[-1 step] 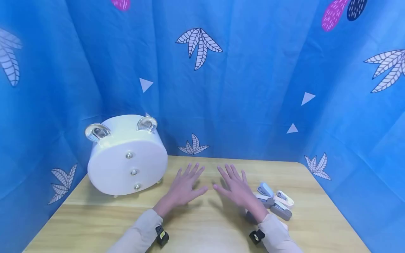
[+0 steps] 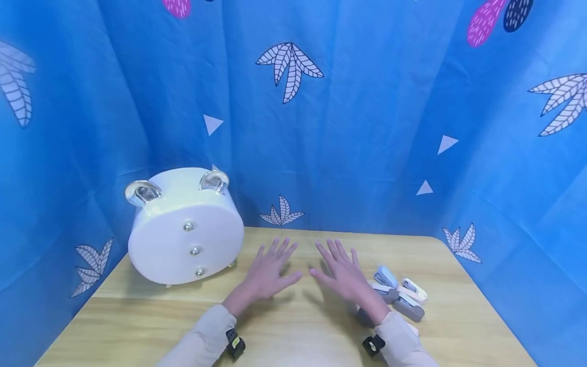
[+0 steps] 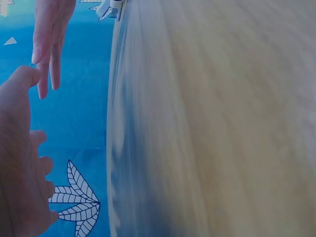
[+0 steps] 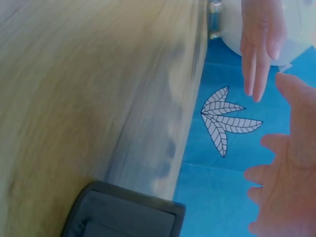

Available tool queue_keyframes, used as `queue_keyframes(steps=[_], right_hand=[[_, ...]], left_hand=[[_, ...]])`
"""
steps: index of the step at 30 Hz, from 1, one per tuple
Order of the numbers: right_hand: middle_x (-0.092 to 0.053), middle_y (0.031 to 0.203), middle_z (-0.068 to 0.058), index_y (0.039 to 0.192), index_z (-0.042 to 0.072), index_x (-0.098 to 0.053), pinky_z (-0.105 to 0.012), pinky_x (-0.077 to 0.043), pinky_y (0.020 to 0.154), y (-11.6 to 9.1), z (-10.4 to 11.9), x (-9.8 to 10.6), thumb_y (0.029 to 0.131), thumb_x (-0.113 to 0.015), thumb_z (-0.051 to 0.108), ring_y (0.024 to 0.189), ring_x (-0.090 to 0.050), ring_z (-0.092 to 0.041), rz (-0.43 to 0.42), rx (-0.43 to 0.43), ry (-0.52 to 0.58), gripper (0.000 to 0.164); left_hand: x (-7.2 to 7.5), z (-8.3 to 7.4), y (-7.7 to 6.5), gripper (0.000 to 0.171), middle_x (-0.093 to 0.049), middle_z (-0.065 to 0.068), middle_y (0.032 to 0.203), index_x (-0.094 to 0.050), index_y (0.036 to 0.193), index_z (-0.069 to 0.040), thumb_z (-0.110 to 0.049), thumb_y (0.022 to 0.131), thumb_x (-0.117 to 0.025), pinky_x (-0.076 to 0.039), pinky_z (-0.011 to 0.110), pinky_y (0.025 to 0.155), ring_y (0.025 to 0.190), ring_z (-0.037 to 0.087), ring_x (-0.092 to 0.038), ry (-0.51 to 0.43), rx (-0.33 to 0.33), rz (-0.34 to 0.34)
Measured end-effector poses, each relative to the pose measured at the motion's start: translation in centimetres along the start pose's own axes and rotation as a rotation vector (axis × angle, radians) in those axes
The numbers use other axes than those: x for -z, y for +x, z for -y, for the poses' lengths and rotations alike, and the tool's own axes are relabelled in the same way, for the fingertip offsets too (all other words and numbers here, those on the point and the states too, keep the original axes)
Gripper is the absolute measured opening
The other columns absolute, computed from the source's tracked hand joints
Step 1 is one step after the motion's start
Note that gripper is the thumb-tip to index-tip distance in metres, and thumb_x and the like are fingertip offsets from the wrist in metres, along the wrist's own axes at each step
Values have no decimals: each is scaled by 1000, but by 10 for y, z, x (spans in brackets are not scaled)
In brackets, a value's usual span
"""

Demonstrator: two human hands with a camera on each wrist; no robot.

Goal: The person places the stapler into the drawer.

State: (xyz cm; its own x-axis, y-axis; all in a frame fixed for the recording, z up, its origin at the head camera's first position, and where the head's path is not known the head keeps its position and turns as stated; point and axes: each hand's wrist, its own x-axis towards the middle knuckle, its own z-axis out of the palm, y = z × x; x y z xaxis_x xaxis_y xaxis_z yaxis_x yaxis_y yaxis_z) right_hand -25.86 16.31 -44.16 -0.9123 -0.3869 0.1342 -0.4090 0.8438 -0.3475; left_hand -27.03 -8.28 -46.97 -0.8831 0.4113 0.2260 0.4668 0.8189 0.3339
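My left hand [image 2: 265,276] hovers over the middle of the table with its fingers spread and nothing in it. Opposite it, my right hand [image 2: 344,278] is held the same way, palm down, fingers spread, also holding nothing. A gap separates the two thumbs. Close to my right wrist lies a group of small staplers: a light blue one [image 2: 385,276], a white-and-pink one [image 2: 412,289] and grey ones [image 2: 409,308]. My right forearm partly hides the group. In the right wrist view, a dark grey object [image 4: 126,212] shows at the bottom edge, cut off.
A white oval drawer box [image 2: 185,244] with shiny silver ears and round knobs stands at the table's back left, beyond my left hand. Blue patterned curtain [image 2: 367,153] surrounds the wooden table [image 2: 137,326] at the back and sides.
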Motion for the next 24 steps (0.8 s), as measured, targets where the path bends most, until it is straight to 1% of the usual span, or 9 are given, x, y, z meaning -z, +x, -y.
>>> queue_keyframes(steps=[6, 9, 11, 13, 15, 19, 21, 23, 24], right_hand=[[-15, 169, -16, 163, 25, -19, -68, 7, 123, 0, -1, -1, 101, -49, 61, 158, -7, -39, -25, 1, 22, 78], [-15, 169, -16, 163, 24, -20, -68, 8, 123, 1, 0, 0, 101, -50, 60, 158, -7, -39, -27, -3, 42, 77], [-16, 169, -16, 163, 23, -21, -68, 7, 123, 4, 2, 2, 101, -50, 59, 158, -7, -39, -29, 0, 62, 77], [-16, 169, -15, 163, 23, -21, -69, 6, 123, 9, 5, 5, 101, -51, 58, 158, -7, -39, -30, 8, 102, 77], [-16, 170, -12, 164, 23, -19, -69, 6, 123, 14, 9, 9, 102, -51, 56, 159, -5, -37, -29, 17, 167, 77], [-16, 171, -5, 164, 28, -16, -69, 9, 122, 27, 23, 18, 104, -50, 51, 160, -1, -32, -21, 45, 350, 72], [-15, 171, -2, 164, 31, -16, -67, 11, 123, 35, 32, 22, 105, -49, 49, 160, 0, -30, -11, 67, 440, 70], [-16, 171, 2, 163, 33, -17, -64, 8, 125, 44, 43, 25, 105, -48, 49, 160, -2, -29, -4, 99, 520, 68], [-17, 171, 3, 163, 35, -18, -62, 4, 126, 49, 49, 26, 105, -48, 49, 160, -3, -27, 2, 112, 565, 67]], left_hand=[[4, 0, -5, 80, -19, 8, 170, -24, 163, -24, -63, 98, -50, -8, 64, 125, 158, 37, -11, -23, -15, -22], [17, -3, -9, 81, -21, 8, 169, -24, 163, -22, -61, 98, -53, -10, 63, 126, 157, 36, -15, -63, -36, -61], [31, -5, -12, 80, -25, 4, 168, -27, 162, -22, -57, 97, -57, -16, 61, 125, 156, 33, -20, -89, -54, -130], [47, -6, -15, 75, -32, 3, 165, -33, 160, -21, -49, 97, -63, -21, 58, 125, 154, 32, -27, -132, -100, -246], [66, -6, -18, 70, -41, 1, 161, -40, 156, -18, -38, 95, -68, -27, 53, 124, 151, 31, -37, -173, -156, -401], [108, 0, -27, 59, -61, 11, 144, -56, 143, -6, -16, 87, -73, -41, 34, 118, 136, 28, -56, -308, -282, -777], [130, 6, -35, 54, -66, 16, 136, -61, 136, -2, -10, 83, -73, -45, 25, 113, 130, 20, -60, -366, -274, -963], [152, 15, -45, 51, -68, 17, 131, -64, 131, 0, -6, 81, -72, -47, 21, 109, 126, 12, -61, -405, -204, -1121], [163, 20, -51, 50, -68, 15, 130, -65, 131, -2, -5, 82, -72, -46, 20, 108, 125, 8, -59, -432, -134, -1178]])
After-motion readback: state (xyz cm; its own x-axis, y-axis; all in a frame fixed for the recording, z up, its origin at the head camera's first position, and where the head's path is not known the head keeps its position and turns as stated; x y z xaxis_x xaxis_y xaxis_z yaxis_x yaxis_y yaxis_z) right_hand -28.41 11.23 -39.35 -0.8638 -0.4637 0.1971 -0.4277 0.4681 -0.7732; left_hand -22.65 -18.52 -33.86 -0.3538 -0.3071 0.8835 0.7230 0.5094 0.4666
